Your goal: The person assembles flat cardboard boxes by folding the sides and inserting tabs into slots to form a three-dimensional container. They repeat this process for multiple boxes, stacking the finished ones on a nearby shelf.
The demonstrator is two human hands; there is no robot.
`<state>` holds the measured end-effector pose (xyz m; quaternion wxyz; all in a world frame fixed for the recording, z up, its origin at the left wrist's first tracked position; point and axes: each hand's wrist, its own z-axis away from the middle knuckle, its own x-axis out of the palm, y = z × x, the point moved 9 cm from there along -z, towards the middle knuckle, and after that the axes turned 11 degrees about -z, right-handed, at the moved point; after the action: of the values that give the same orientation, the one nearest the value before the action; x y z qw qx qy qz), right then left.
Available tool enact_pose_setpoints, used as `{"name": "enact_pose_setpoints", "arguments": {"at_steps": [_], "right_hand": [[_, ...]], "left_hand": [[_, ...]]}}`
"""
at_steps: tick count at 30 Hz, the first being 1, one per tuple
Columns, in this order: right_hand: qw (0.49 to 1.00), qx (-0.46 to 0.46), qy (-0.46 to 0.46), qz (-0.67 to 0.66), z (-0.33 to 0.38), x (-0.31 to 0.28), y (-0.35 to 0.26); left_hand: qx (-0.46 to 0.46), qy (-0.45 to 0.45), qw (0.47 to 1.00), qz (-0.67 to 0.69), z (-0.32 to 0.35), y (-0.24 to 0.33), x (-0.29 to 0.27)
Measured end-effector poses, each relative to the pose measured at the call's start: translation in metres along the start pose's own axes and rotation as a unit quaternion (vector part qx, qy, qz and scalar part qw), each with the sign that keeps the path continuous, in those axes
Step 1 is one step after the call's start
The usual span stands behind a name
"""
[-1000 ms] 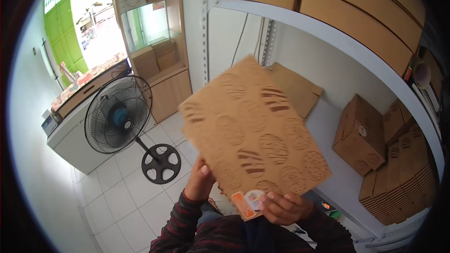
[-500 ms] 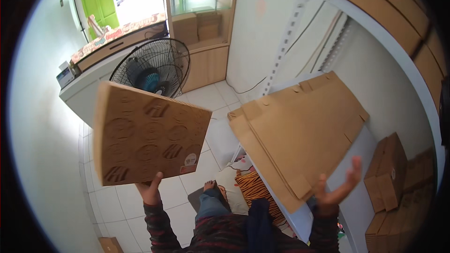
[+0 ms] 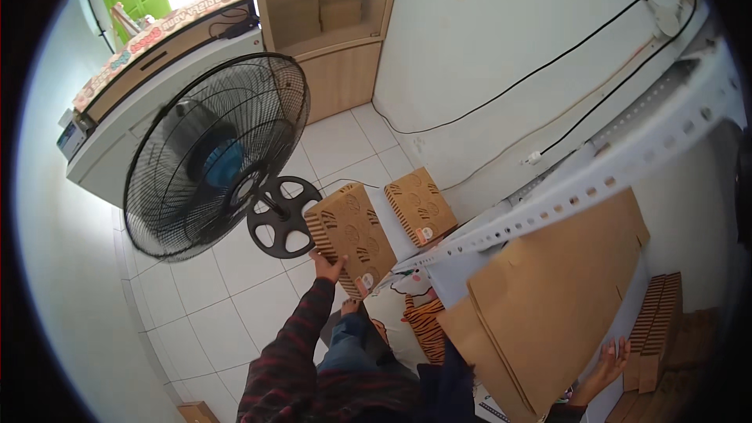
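My left hand (image 3: 327, 268) is closed on the near left edge of a brown printed cardboard box (image 3: 356, 235), its fingers partly hidden behind the striped side. The box is tilted, beside a white surface (image 3: 389, 223) where a similar box (image 3: 421, 207) rests. At the lower right, my right hand (image 3: 611, 364) has its fingers apart and holds nothing. It is nearest to the right edge of a stack of flat, unfolded cardboard sheets (image 3: 556, 290); whether it touches them I cannot tell.
A black pedestal fan (image 3: 223, 160) stands at the left, close to the held box. A white perforated shelf post (image 3: 564, 204) crosses above the sheets. Several folded boxes (image 3: 656, 329) are stacked at the right. A tiger-striped cushion (image 3: 424, 329) lies below, and a black cable (image 3: 509, 94) hangs along the wall.
The held box has moved from the left toward the middle, farther from me, and looks smaller. My right hand has lowered toward the sheets' right edge. The whole view has shifted, with the fan now larger.
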<state>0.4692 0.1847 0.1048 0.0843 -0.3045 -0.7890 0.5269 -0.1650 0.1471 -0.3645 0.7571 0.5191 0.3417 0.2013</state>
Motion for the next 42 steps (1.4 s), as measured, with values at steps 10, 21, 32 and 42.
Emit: {"name": "enact_pose_setpoints", "arguments": {"at_steps": [10,21,32,42], "right_hand": [[0.972,0.11,-0.012,-0.206,-0.002,0.013,0.019],[0.437,0.405,-0.096,-0.797,0.029,0.027,0.018],[0.42,0.285,0.0,-0.862,0.013,-0.094,0.075],[0.982,0.019,-0.137,-0.131,0.002,0.005,0.017]], "left_hand": [[-0.295,-0.031,0.942,0.155,-0.101,-0.142,0.108],[-0.364,-0.14,0.905,0.172,-0.099,-0.186,0.175],[-0.359,-0.274,0.889,-0.075,-0.1,-0.186,0.181],[-0.097,-0.357,0.834,-0.409,-0.004,-0.2,0.128]]}}
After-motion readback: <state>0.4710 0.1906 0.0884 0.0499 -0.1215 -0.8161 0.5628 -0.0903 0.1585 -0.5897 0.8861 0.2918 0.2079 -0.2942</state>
